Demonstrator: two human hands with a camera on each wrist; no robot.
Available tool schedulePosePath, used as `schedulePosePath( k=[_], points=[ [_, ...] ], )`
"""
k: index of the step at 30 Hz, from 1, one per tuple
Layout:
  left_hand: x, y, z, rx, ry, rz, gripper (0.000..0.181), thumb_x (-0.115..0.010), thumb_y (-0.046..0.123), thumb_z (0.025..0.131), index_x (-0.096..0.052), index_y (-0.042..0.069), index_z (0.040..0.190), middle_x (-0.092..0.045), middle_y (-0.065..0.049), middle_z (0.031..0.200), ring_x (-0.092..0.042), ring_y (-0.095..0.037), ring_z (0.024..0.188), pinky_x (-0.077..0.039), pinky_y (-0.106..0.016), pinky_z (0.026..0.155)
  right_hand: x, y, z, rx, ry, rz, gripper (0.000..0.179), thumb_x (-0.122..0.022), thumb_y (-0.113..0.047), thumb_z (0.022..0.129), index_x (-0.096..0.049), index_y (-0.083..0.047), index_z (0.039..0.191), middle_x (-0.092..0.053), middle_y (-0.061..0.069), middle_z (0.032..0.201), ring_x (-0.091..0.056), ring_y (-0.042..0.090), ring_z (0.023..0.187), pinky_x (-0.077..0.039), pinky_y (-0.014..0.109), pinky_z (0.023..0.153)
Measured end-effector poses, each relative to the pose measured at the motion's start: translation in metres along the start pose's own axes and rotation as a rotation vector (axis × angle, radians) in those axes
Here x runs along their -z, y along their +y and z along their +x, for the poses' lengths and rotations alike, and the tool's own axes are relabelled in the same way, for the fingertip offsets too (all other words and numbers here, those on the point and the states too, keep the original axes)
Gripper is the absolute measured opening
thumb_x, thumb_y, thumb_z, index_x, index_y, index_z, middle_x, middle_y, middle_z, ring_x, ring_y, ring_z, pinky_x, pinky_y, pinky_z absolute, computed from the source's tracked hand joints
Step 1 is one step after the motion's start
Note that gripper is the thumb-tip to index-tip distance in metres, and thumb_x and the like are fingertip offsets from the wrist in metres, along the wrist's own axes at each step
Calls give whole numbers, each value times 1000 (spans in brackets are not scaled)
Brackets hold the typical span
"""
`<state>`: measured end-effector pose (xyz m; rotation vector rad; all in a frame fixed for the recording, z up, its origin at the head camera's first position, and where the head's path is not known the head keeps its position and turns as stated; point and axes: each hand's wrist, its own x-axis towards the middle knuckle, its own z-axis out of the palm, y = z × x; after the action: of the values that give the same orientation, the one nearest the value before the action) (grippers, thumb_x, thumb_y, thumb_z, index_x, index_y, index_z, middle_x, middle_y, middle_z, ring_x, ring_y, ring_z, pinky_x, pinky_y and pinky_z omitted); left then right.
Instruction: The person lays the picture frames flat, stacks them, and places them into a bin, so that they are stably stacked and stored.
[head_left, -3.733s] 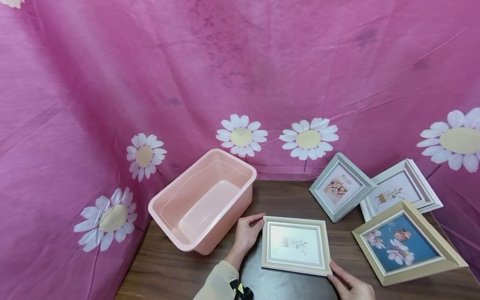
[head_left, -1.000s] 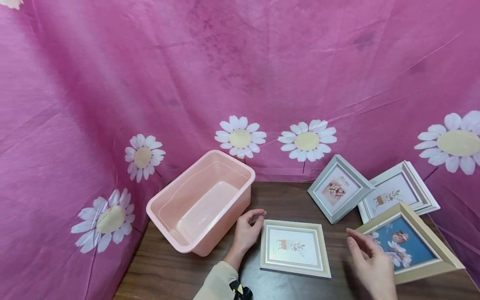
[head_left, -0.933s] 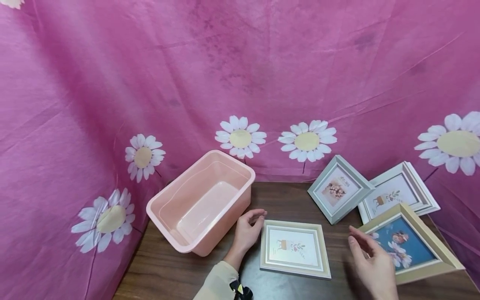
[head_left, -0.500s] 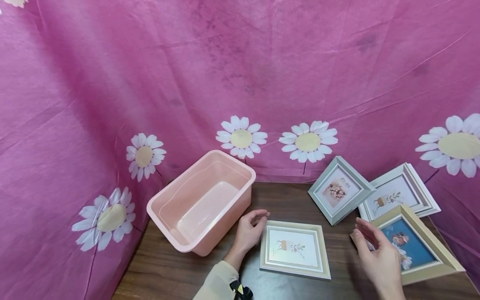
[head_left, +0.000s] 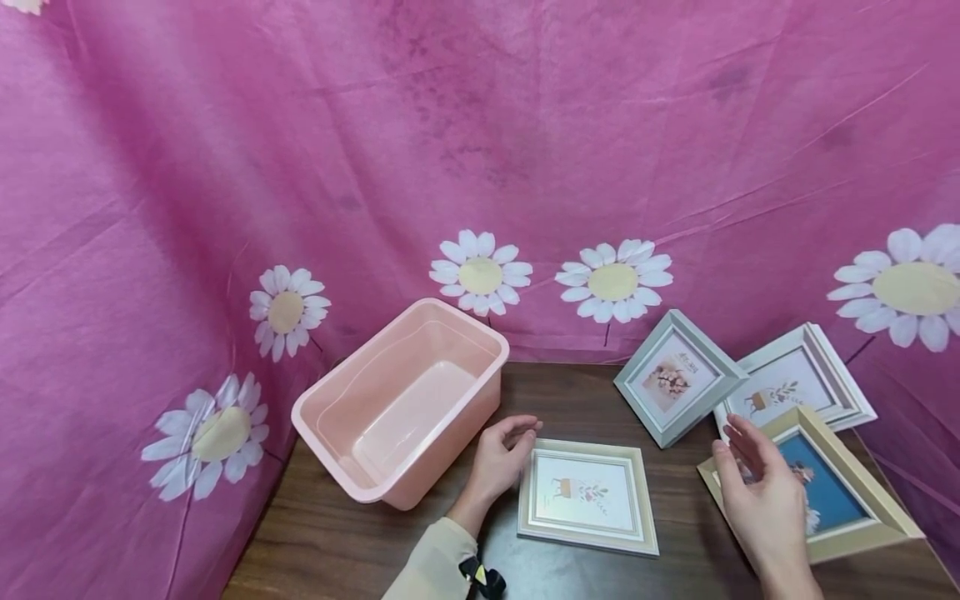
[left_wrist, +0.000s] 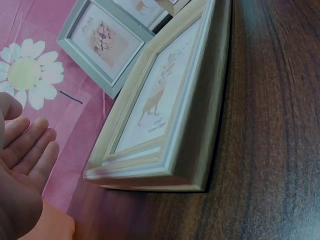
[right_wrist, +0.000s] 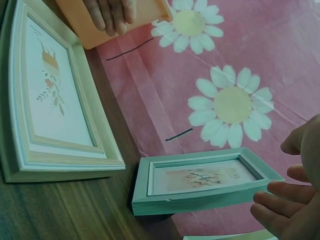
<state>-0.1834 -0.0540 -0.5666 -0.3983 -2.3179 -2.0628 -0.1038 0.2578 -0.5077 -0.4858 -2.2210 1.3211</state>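
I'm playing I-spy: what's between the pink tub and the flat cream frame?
The left hand lies between the pink tub and the cream frame, with some brown table showing, in the head view.

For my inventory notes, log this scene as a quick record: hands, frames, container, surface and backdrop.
Left hand: beside the cream frame, not gripping it
Right hand: in front of the gold frame, partly hiding its picture; contact unclear
Frames: four; cream lying flat, gray-green frame, white frame and gold to its right
Container: pink tub, left of the cream frame
Surface: brown wooden table
Backdrop: pink daisy-print cloth
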Motion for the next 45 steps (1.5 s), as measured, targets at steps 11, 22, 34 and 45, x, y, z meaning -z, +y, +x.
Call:
schedulePosePath(
  k=[11,22,34,45],
  points=[
    [0,5,0,-7,-13,-19,24,-65,2,103,-74,-7,123,-74,-36,121,-70,-55,117,-58,-21,99,1,-3,11,-12,-33,49,50,-66,-11,105,-57,-3,154,-63,23,149,-53,-31,107,-45,-3,94],
    [-3,8,3,0,0,-24,23,-66,0,102,-75,-7,123,-77,-31,119,-73,-50,115,-58,-20,97,3,-7,23,18,2,12,49,-67,-14,105,-60,-7,153,-68,7,149,-54,-29,108,-44,-4,92],
    [-13,11,10,-5,-11,-36,24,-66,1,102,-74,-6,124,-78,-27,120,-74,-47,116,-57,-19,97,0,-8,41,7,0,58,54,-62,-9,104,-52,-1,157,-60,23,156,-52,-31,104,-44,-4,91],
    [-17,14,13,13,-32,-39,24,-67,5,103,-75,-5,123,-76,-32,122,-71,-53,117,-56,-17,94,0,-4,57,-37,-40,18,61,-58,-16,106,-42,-3,163,-54,25,161,-49,-32,104,-41,-6,90]
  ],
)
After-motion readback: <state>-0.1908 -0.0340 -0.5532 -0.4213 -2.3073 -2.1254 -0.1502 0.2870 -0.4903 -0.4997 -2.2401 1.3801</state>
